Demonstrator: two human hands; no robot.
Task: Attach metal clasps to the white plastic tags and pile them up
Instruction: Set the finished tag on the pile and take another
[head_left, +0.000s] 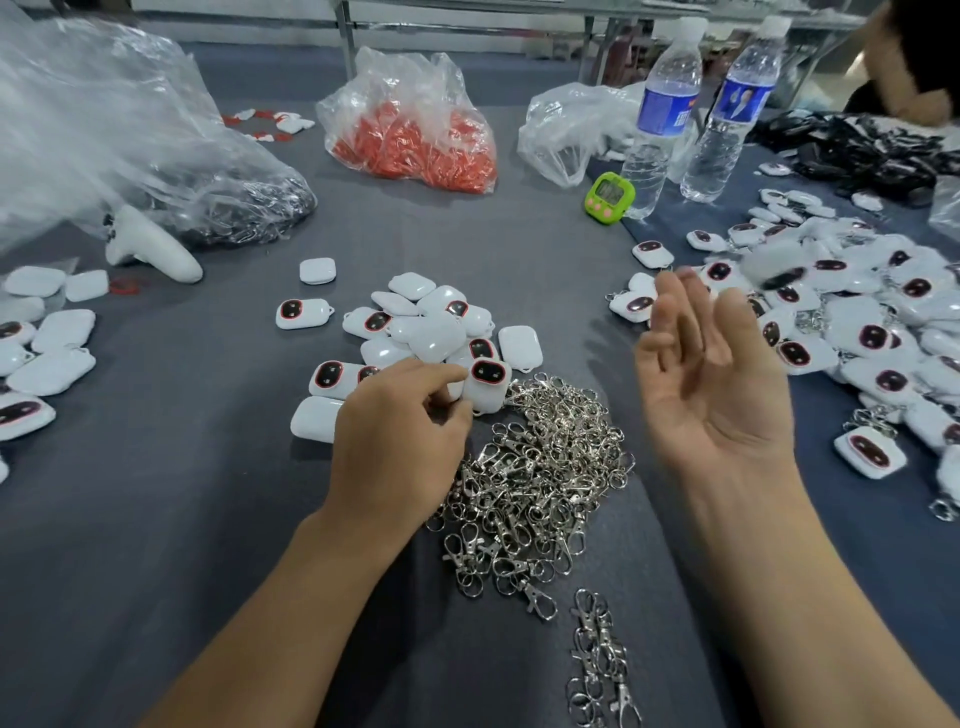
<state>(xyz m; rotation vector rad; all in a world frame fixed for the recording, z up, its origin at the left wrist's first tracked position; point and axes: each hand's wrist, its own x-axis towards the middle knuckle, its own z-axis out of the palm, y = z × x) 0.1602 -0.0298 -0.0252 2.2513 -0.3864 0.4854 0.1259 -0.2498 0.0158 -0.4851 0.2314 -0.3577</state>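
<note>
Now, left hand (400, 436) pinches tag (488, 382), right hand (717, 389) upturned

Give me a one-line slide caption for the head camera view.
Left hand pinches a white tag beside the metal clasps; right hand open near the finished pile.

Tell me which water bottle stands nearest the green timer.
The left bottle, right behind the green timer; the other bottle stands farther right.
</note>
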